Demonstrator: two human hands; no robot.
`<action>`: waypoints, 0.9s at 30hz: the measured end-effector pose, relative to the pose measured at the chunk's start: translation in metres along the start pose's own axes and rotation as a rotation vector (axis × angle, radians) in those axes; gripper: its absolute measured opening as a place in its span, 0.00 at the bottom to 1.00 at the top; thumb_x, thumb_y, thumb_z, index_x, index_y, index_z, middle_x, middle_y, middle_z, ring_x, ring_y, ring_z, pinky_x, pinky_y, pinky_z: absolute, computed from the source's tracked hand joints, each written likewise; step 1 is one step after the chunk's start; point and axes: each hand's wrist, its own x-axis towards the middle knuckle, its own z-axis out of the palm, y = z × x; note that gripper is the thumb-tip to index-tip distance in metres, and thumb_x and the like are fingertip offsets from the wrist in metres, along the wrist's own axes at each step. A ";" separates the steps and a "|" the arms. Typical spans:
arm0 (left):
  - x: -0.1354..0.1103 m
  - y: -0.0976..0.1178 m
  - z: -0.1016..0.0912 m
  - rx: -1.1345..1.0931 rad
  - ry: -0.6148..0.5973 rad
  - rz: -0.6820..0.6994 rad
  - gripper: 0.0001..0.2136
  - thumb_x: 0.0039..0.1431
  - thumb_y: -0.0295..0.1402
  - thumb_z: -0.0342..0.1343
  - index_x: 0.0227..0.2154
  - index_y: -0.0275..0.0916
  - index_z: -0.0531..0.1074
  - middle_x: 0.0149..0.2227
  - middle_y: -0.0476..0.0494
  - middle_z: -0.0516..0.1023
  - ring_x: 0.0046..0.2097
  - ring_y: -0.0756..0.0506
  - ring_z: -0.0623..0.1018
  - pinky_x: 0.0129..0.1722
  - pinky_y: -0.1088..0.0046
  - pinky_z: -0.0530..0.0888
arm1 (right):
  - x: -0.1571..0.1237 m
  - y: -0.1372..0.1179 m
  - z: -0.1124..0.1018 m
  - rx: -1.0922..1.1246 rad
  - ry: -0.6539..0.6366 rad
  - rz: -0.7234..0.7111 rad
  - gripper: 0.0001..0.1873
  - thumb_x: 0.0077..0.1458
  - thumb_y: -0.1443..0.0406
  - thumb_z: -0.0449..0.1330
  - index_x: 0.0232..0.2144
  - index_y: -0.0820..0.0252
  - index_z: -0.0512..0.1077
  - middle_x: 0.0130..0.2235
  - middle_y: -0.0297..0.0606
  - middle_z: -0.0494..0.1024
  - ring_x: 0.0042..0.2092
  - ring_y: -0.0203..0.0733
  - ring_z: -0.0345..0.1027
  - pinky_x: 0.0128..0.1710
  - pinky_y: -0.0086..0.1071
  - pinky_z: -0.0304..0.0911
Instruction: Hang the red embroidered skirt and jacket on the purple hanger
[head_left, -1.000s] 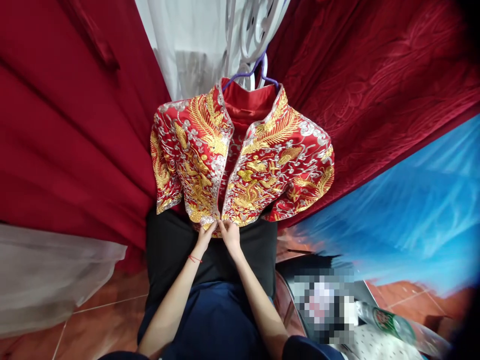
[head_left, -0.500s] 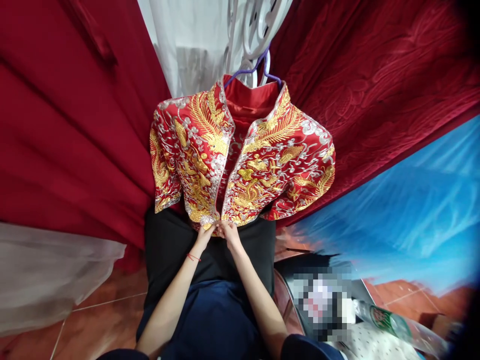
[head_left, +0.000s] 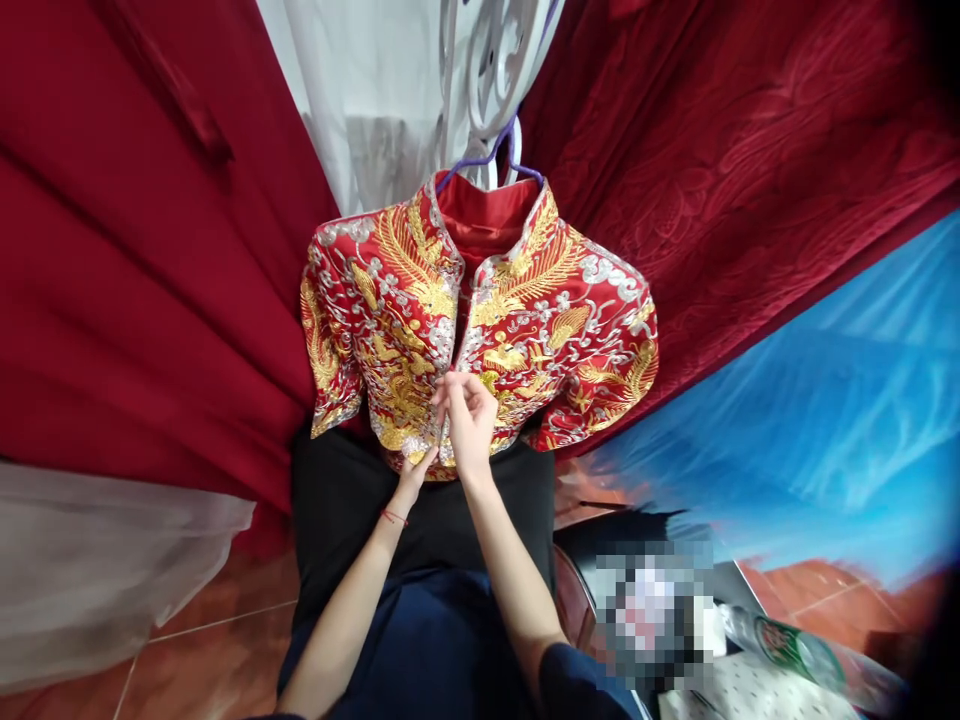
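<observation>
A red jacket (head_left: 540, 330) embroidered in gold and silver hangs on a purple hanger (head_left: 487, 160) in front of me, its two front panels drawn nearly together. My left hand (head_left: 414, 472) pinches the bottom hem of the left panel. My right hand (head_left: 469, 420) is higher, fingers pinched at the front opening about midway up the jacket. A red thread circles my left wrist.
Red fabric (head_left: 135, 270) hangs on the left and patterned red fabric (head_left: 750, 150) on the right. A white ornate rack (head_left: 480, 70) holds the hanger. A blue sheet (head_left: 825, 420) lies at right, a green-labelled bottle (head_left: 795, 655) at lower right, and white tulle (head_left: 90, 570) at lower left.
My right hand has moved up from the hem to the middle of the front opening. The jacket's front panels have closed together. My left hand stays at the hem.
</observation>
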 end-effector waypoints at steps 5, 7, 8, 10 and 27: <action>0.004 -0.005 0.000 0.008 -0.012 0.007 0.29 0.38 0.43 0.74 0.45 0.34 0.79 0.48 0.37 0.82 0.52 0.36 0.80 0.56 0.57 0.73 | 0.011 -0.010 0.004 -0.003 0.011 -0.071 0.19 0.60 0.49 0.58 0.30 0.60 0.70 0.24 0.29 0.73 0.19 0.27 0.58 0.20 0.24 0.55; 0.006 -0.008 -0.001 0.019 -0.014 -0.006 0.29 0.38 0.44 0.74 0.44 0.33 0.79 0.46 0.35 0.83 0.51 0.36 0.80 0.55 0.57 0.74 | 0.019 -0.019 0.008 -0.010 0.003 -0.113 0.18 0.61 0.51 0.58 0.30 0.59 0.70 0.24 0.29 0.73 0.19 0.27 0.58 0.20 0.24 0.55; 0.007 -0.009 -0.002 0.025 -0.016 -0.012 0.29 0.38 0.44 0.74 0.44 0.32 0.79 0.46 0.35 0.83 0.51 0.36 0.80 0.55 0.56 0.73 | 0.025 -0.024 0.010 -0.015 -0.002 -0.133 0.18 0.61 0.51 0.58 0.30 0.59 0.70 0.25 0.29 0.74 0.19 0.27 0.58 0.20 0.24 0.55; 0.009 -0.010 -0.003 0.037 -0.019 -0.021 0.30 0.38 0.44 0.74 0.45 0.32 0.79 0.46 0.34 0.82 0.52 0.35 0.80 0.56 0.55 0.73 | 0.035 -0.032 0.013 -0.021 -0.007 -0.167 0.17 0.61 0.52 0.58 0.30 0.58 0.69 0.26 0.29 0.74 0.19 0.27 0.58 0.20 0.25 0.56; 0.007 0.002 0.007 0.198 -0.065 -0.159 0.29 0.40 0.51 0.70 0.42 0.37 0.76 0.49 0.35 0.80 0.55 0.38 0.77 0.54 0.61 0.73 | 0.086 -0.027 0.004 -0.292 0.087 -0.201 0.24 0.60 0.44 0.55 0.28 0.58 0.71 0.20 0.28 0.70 0.18 0.31 0.59 0.19 0.28 0.55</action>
